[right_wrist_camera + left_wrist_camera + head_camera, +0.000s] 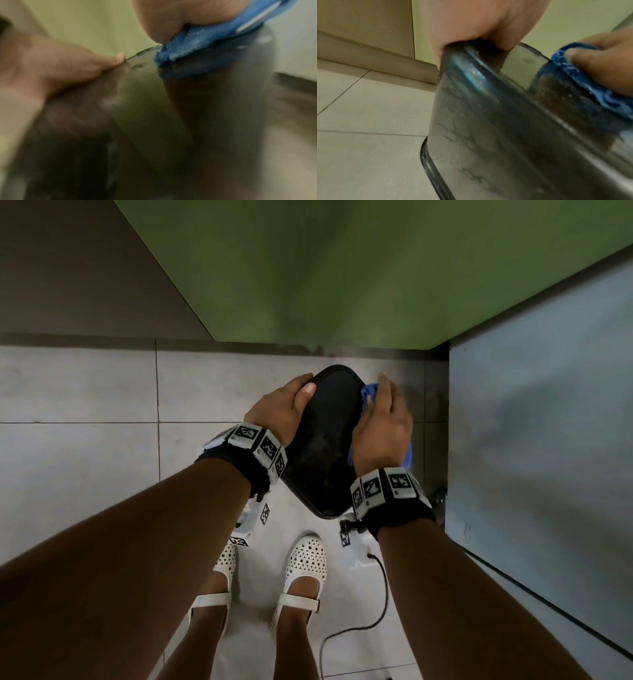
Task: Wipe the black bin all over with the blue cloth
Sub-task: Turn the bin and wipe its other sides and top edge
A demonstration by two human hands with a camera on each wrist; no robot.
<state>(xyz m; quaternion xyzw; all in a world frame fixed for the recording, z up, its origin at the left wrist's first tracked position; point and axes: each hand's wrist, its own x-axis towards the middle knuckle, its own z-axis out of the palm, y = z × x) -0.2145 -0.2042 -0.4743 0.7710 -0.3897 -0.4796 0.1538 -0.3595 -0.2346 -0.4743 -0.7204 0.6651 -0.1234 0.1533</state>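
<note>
The black bin [325,440] stands on the tiled floor just ahead of my feet, its top dusty and smeared. My left hand [284,405] grips its upper left edge, thumb on top and fingers down the side. My right hand [383,426] holds the blue cloth [370,392] against the bin's upper right edge. In the left wrist view the cloth [583,83] is bunched under my right hand's fingers [607,60] on the bin's [488,121] rim. The blurred right wrist view shows the cloth [197,54] on the rim, opposite my left thumb [109,60].
A green wall [342,268] rises behind the bin, and a grey panel [548,422] stands close on its right. My white shoes [305,570] are near the bin's front. A black cable [376,611] loops on the floor tiles [85,457] at the right.
</note>
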